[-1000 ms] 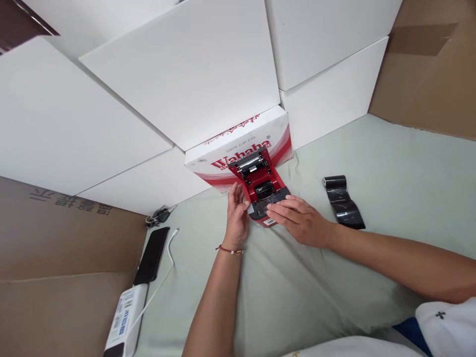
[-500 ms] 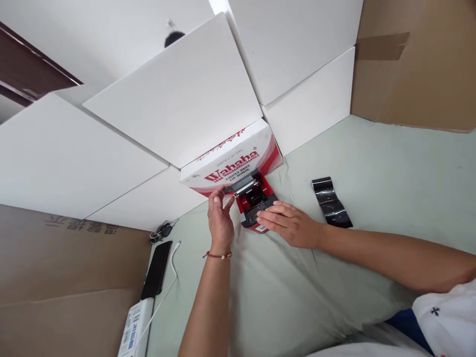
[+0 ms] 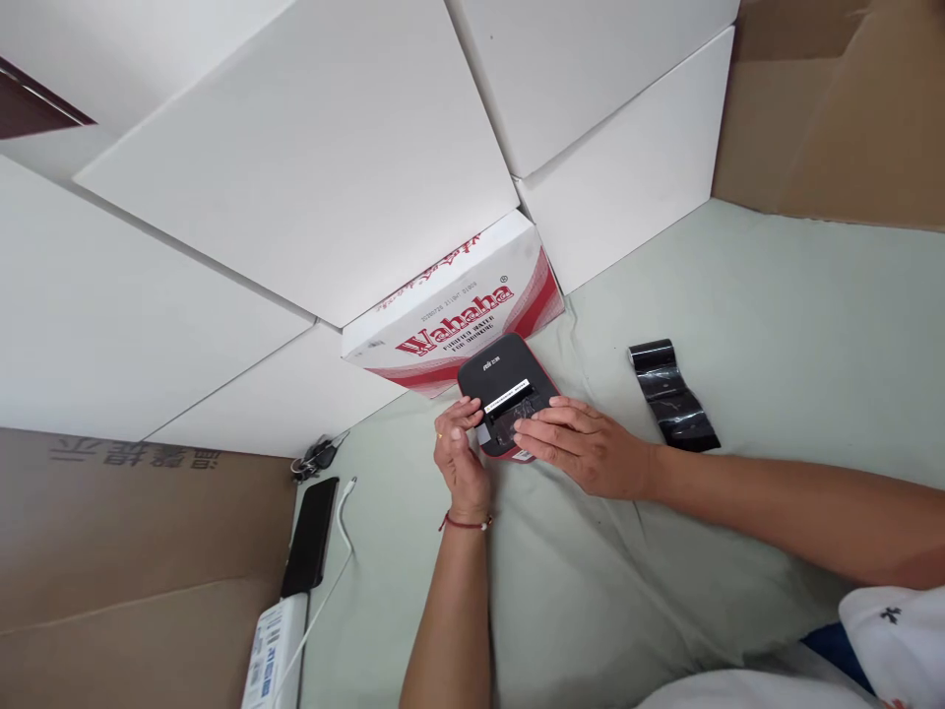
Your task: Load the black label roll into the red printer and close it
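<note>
A small black-and-red label printer [image 3: 493,372] lies on the green cloth with its black lid down. A pale label strip shows in the slot across its top, and a dark clear panel is in front of the slot. At the printer's left side, my left hand [image 3: 464,458] has its fingers bent against the edge. My right hand [image 3: 583,443] grips the front right part, fingers laid over the clear panel; its thumb is hidden. To the right, a curling strip of black film [image 3: 670,394] lies beyond my right wrist.
Behind the printer stands a white and red water carton [image 3: 450,315], backed by large white panels [image 3: 310,177]. On the left are keys [image 3: 319,458], a black phone [image 3: 310,537], a white cable [image 3: 344,517] and a white box [image 3: 275,650]. Brown cardboard [image 3: 842,128] borders the right.
The printer's lid, raised with a roller showing inside, is now down. My left hand has moved from the lid to the printer's left edge. My right hand stays on the front.
</note>
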Demonstrator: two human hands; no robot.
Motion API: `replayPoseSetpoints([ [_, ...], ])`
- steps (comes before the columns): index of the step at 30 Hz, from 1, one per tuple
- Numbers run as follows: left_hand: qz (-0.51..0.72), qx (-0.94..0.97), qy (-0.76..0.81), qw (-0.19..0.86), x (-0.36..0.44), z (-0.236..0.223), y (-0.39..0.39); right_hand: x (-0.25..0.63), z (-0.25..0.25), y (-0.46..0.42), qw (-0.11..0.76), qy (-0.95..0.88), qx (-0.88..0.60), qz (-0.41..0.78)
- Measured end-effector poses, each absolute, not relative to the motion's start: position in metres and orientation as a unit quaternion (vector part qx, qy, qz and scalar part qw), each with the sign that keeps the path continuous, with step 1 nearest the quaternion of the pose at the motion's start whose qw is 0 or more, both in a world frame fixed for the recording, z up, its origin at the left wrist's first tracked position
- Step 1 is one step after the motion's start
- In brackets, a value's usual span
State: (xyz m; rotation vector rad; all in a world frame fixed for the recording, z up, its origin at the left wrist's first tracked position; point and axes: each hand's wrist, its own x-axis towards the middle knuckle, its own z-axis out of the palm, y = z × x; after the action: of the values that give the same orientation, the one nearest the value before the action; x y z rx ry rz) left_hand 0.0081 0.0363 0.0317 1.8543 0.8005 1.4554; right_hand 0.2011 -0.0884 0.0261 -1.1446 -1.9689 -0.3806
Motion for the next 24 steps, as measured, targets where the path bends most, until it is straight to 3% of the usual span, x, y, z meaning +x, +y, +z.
replayPoseSetpoints([
  [6, 0.531, 0.72, 0.273, 0.354, 0.006, 0.035, 0.044, 0.201, 0.027, -0.089, 0.397, -0.778, -0.456, -0.17],
  [13, 0.504, 0.634, 0.263, 0.525, 0.012, 0.037, 0.043, 0.201, 0.027, -0.088, 0.394, -0.777, -0.46, -0.17],
  [24, 0.478, 0.555, 0.255, 0.632, 0.011, 0.02, 0.044, 0.2, 0.029, -0.089, 0.393, -0.774, -0.461, -0.183],
])
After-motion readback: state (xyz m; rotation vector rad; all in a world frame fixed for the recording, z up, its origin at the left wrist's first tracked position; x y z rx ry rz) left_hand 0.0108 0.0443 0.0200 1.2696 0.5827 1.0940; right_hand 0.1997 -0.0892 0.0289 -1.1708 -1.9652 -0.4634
